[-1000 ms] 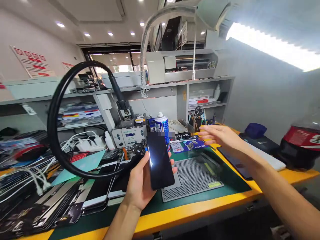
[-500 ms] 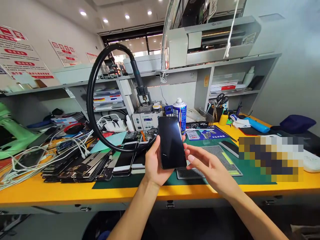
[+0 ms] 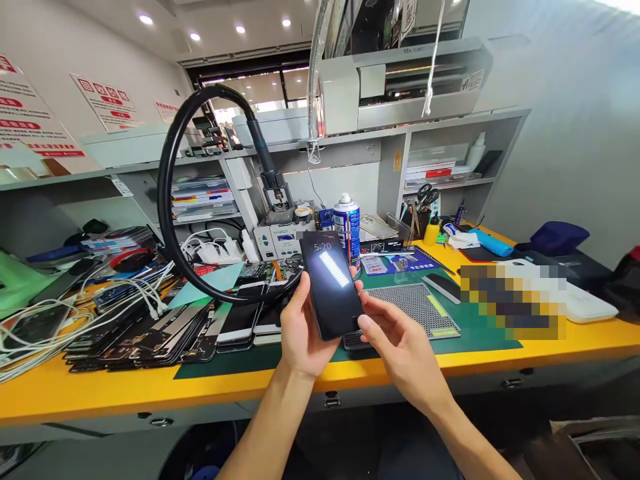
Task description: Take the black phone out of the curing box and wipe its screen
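Observation:
A black smartphone [image 3: 334, 293] is held upright and slightly tilted over the bench. Its screen shows dim digits reading 5:20 near the top, and a bright light reflects on the glass. My left hand [image 3: 301, 333] is closed around it from below, thumb along the left edge and fingertips showing at the right edge. My right hand [image 3: 407, 350] is at the phone's lower right corner, its thumb over the corner and its fingers by the side edge. Behind the hands, a grey perforated pad [image 3: 415, 308] lies on the green mat [image 3: 480, 341].
Stacked phone parts [image 3: 145, 327] and tangled white cables [image 3: 125, 277] cover the left side. A thick black hose [image 3: 164, 193] loops above them from a rework station [image 3: 277, 239]. A blue spray can [image 3: 347, 227] stands behind the phone. Another phone [image 3: 442, 288] lies to the right.
The phone's dark screen now shows the time, and the phone leans more to the left. My right thumb has moved onto its lower right corner. The view has shifted slightly right.

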### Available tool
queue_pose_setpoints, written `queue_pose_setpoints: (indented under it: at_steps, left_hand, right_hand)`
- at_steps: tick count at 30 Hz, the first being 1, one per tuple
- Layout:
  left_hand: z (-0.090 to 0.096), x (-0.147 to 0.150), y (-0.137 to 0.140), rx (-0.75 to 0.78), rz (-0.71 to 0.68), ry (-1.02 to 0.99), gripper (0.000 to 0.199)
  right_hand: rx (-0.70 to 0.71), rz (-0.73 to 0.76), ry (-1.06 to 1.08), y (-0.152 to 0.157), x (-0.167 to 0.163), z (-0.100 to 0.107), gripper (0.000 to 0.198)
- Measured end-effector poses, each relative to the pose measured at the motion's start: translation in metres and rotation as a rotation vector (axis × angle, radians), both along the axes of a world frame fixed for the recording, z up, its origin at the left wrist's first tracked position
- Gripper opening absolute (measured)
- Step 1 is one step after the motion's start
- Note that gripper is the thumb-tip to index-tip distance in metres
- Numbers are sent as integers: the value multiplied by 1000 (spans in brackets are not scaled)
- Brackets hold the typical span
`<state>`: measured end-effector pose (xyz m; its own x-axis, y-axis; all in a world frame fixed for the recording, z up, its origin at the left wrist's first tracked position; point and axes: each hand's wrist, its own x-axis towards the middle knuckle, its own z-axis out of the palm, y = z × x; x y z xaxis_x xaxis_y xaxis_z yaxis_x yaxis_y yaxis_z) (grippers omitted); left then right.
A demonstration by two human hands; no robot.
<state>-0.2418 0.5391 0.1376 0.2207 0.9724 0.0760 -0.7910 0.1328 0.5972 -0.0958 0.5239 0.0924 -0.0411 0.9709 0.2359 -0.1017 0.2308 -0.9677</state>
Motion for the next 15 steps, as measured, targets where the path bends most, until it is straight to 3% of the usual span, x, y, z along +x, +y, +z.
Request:
queue_pose_setpoints:
  at_steps: [8,11,15]
  left_hand:
    - [-6,-8,-9,-24,67,7,52]
    - [-8,-15,-14,-35,111,-23,54]
    - [-14,-26,-23,-55,231,16,56]
  right_hand:
    - [48,-70,6,-7,-12,-9,41]
    - [-5,-146,7,-8,-9,-12,43]
    - [-21,-77,-16,-15,-1,-7,41]
